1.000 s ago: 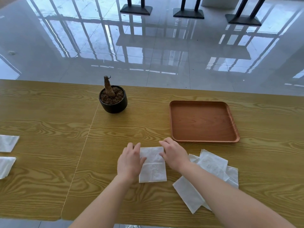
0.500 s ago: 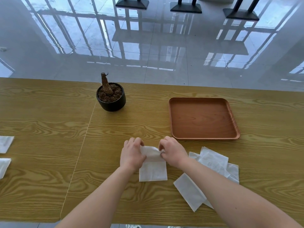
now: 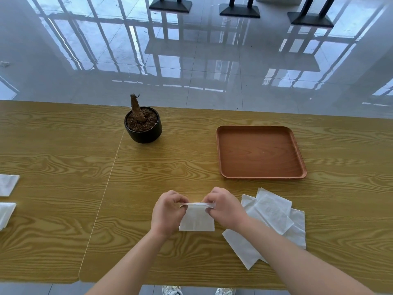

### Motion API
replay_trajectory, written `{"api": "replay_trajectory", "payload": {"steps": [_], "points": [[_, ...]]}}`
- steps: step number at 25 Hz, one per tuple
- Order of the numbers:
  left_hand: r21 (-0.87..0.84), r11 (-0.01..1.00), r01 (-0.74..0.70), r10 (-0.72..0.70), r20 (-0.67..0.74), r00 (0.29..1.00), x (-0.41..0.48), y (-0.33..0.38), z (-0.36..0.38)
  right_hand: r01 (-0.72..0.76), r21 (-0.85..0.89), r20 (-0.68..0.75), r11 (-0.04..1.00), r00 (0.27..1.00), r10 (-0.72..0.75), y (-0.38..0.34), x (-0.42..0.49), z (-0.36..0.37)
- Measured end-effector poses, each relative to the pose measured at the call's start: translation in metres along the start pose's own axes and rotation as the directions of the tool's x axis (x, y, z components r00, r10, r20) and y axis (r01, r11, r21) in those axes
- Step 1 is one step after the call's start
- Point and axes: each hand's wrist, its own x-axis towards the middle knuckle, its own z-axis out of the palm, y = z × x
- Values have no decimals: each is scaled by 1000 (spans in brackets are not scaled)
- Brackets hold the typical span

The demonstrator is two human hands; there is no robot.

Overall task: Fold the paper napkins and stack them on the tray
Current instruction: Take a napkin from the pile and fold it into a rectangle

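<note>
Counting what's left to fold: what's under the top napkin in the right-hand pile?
More white napkins, overlapping on the table, corners sticking out. How many is hidden by the top napkin and the right forearm.

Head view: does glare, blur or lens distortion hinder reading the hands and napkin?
Head view: window glare sits on the glossy floor; wide-angle lens bows the table far edge; left hand, right hand and pinched napkin are sharp, evenly lit.

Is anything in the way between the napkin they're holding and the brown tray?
Nothing visible. Bare table lies between the held napkin and the tray; the loose napkins sit to the right, the plant pot left.
</note>
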Motion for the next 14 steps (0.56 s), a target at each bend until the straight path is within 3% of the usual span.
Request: {"api": "replay_trajectory", "payload": {"steps": [6,10,14], "points": [[172,973,-156,155,21,988,-29,-14,3,156,-140,-15,978,987,-159,1,-27,14],[375,839,-393,371,132,919,-42,-24,0,200,-184,33,962,980,-197,3,-41,20],[468,780,-415,379,174,909,-48,-28,-1,213,-174,-12,961,976,-218,4,-48,20]]}}
